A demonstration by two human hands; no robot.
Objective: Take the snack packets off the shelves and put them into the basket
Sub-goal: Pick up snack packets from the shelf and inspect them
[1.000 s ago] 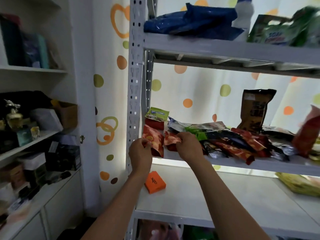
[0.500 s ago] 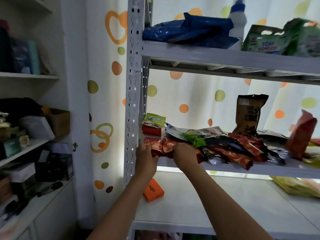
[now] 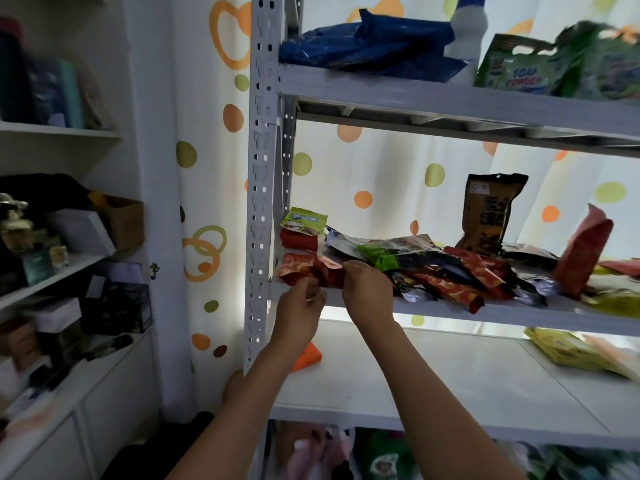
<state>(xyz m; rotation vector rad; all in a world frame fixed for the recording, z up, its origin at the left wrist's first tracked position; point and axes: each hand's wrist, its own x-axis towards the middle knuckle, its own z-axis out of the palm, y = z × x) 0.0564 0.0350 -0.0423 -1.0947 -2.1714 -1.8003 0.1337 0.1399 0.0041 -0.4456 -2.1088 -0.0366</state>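
Note:
A red and gold snack packet lies at the left front edge of the middle shelf. My left hand pinches its lower edge from below. My right hand grips its right end. To the right, a heap of several snack packets covers the shelf. A brown pouch stands upright behind the heap. A green sachet rests on a red packet at the back left. No basket is in view.
The perforated steel upright stands just left of my hands. The top shelf holds blue bags and soap powder. On the lower shelf lie an orange box and yellow packets. Cluttered white cabinets fill the left side.
Both hands have sunk toward the shelf's front edge and drawn the red and gold packet together into one flat bundle. The camera has tilted upward slightly.

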